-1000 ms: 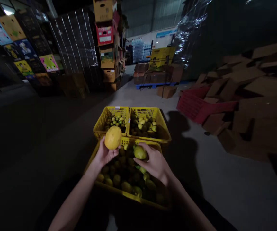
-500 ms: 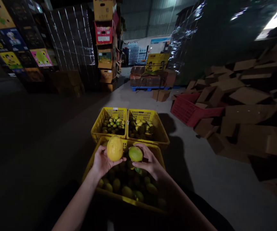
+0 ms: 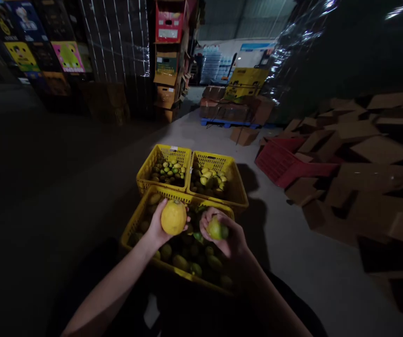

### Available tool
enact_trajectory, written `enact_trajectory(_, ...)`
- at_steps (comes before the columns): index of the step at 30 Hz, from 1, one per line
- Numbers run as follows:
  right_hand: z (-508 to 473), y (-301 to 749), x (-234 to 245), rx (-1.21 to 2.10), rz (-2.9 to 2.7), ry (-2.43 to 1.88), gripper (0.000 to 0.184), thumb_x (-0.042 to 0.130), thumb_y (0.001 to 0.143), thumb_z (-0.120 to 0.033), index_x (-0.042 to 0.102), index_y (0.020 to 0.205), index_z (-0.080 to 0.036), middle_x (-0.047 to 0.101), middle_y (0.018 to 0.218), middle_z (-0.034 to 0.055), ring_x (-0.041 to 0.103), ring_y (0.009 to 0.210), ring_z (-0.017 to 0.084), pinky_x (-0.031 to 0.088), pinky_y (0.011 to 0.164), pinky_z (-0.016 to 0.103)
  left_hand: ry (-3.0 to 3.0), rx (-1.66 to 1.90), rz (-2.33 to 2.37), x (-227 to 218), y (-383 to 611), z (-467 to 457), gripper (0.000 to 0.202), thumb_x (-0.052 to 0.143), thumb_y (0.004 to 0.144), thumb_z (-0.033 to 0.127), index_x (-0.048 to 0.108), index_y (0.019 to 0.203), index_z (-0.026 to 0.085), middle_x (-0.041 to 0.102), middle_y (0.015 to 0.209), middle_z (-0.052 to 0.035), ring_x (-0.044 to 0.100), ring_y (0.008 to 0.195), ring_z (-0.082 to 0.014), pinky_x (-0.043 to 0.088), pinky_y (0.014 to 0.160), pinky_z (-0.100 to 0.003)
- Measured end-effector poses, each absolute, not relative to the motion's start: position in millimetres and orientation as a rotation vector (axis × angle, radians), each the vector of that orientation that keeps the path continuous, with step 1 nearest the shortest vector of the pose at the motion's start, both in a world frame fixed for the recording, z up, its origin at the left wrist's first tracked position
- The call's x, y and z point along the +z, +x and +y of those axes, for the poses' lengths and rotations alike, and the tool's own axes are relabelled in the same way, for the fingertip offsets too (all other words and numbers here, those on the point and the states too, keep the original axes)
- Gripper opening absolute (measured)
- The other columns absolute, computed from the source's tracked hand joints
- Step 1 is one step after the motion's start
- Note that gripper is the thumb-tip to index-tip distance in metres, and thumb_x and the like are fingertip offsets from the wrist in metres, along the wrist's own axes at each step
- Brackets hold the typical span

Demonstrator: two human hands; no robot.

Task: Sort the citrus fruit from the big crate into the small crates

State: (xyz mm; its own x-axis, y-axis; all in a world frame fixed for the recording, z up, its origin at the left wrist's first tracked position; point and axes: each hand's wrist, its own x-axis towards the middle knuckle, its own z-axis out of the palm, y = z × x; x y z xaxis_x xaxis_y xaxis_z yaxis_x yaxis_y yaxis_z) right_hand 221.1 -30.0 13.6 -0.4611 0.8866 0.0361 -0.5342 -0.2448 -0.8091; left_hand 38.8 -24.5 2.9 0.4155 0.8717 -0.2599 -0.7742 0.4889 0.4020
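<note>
left hand (image 3: 159,228) gripping yellow fruit (image 3: 174,217), right hand (image 3: 226,232) gripping green fruit (image 3: 217,230)

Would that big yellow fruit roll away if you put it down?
Probably: the yellow fruit looks round, so it would likely roll on the flat floor. It seems firm, as the left hand grips it without denting it. It fills that hand, so maybe heavyish.

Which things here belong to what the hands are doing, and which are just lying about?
In use: left hand holding yellow fruit, right hand holding green-yellow fruit, near yellow crate, left rear crate, right rear crate.
Lying about: red crate, loose cardboard, stacked boxes, blue pallet.
</note>
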Motion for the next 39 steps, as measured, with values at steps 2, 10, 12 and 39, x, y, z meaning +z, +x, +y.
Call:
enact_trajectory(2, -30, 221, 14, 1.864, -0.954, -0.564, 0.018, 0.057, 0.07, -0.033, 0.063, 0.065, -0.017, 0.052, 0.061, 0.0003, 0.047, 0.045, 0.011, 0.025, 0.042, 0.024, 0.277, 1.019, 0.423, -1, 41, -27, 0.04, 0.063, 0.071, 0.049, 0.063, 0.084, 0.012, 0.067, 0.075, -0.0073, 0.065, 0.06, -0.0211, 0.052, 0.05, -0.03)
enact_trajectory(10, -25, 209, 10, 1.861, -0.816, -0.74, 0.021, 0.06, 0.072, -0.037, 0.061, 0.065, -0.018, 0.055, 0.062, -0.0001, 0.048, 0.048, 0.011, 0.031, 0.043, 0.022, 0.152, 0.989, 0.438, -9, 53, -31, 0.031, 0.06, 0.073, 0.042, 0.063, 0.078, 0.012, 0.067, 0.07, -0.0069, 0.064, 0.061, -0.0197, 0.052, 0.056, -0.03)
enact_trajectory(12, -21, 206, 7, 1.821, -0.701, -0.816, 0.021, 0.06, 0.075, -0.04, 0.061, 0.068, -0.02, 0.058, 0.067, -0.0002, 0.053, 0.053, 0.011, 0.037, 0.047, 0.022, 0.022, 1.073, 0.454, -12, 56, -30, 0.027, 0.06, 0.074, 0.039, 0.063, 0.08, 0.012, 0.068, 0.073, -0.0063, 0.065, 0.068, -0.0186, 0.052, 0.065, -0.03)
enact_trajectory(39, -47, 197, -5, 0.608, -1.699, -0.968, 0.064, 0.08, 0.059, -0.033, 0.051, 0.116, -0.023, 0.061, 0.109, 0.0086, 0.059, 0.099, 0.027, 0.048, 0.091, 0.043, 0.485, 1.186, 0.767, -3, 53, -25, 0.025, 0.075, 0.066, 0.02, 0.063, 0.087, 0.015, 0.067, 0.083, -0.0034, 0.063, 0.081, -0.0168, 0.048, 0.083, -0.029)
